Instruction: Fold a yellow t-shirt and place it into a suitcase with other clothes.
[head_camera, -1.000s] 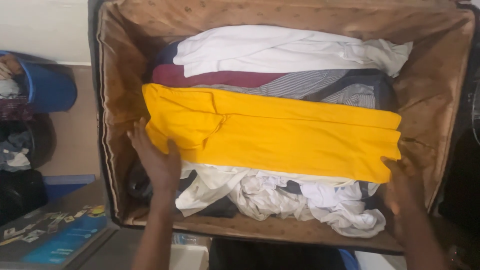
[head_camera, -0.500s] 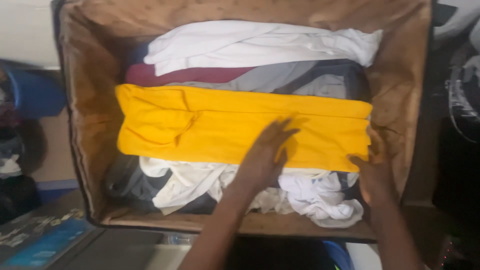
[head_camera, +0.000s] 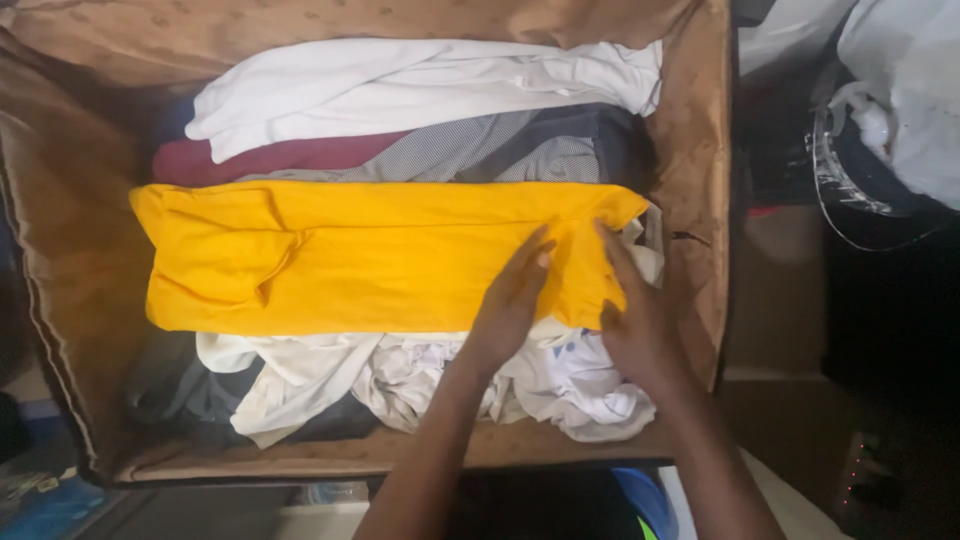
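Both hands flat, fingers spread – left hand (head_camera: 512, 300) and right hand (head_camera: 632, 318) pressing right end of folded yellow garment (head_camera: 350, 255), mid-frame in open suitcase (head_camera: 700, 130). Smoothing step, seemingly – next calls for even pressure toward corner.

In the suitcase (head_camera: 700, 150) a folded shirt (head_camera: 330, 260) lies across the middle, on other clothes. Behind it lies a long garment (head_camera: 420, 85); before it, crumpled cloths (head_camera: 400, 380). Both hands rest on its right end.
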